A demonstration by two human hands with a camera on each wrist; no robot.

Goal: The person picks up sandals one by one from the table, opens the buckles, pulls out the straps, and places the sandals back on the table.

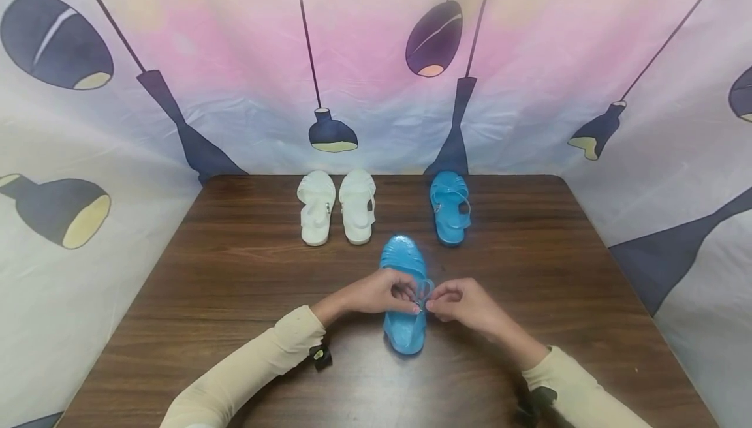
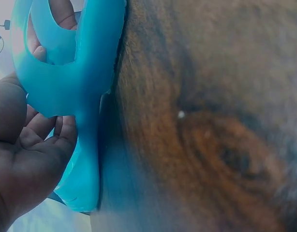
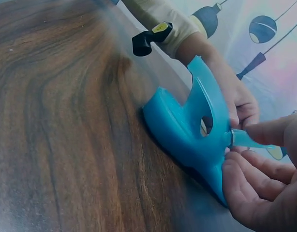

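Note:
A blue jelly sandal lies on the table between both hands, its toe pointing away from me. My left hand reaches over from the left and grips the sandal's side near a small metal buckle. From the right, my right hand pinches the thin ankle strap beside that buckle. In the right wrist view the strap runs out of the buckle under the right thumb. Some left fingers are hidden behind the sandal's side in the left wrist view.
At the table's back edge stands a second blue sandal, right of centre. Two white sandals, the left one and the right one, stand side by side further left. A patterned cloth hangs behind the wooden table.

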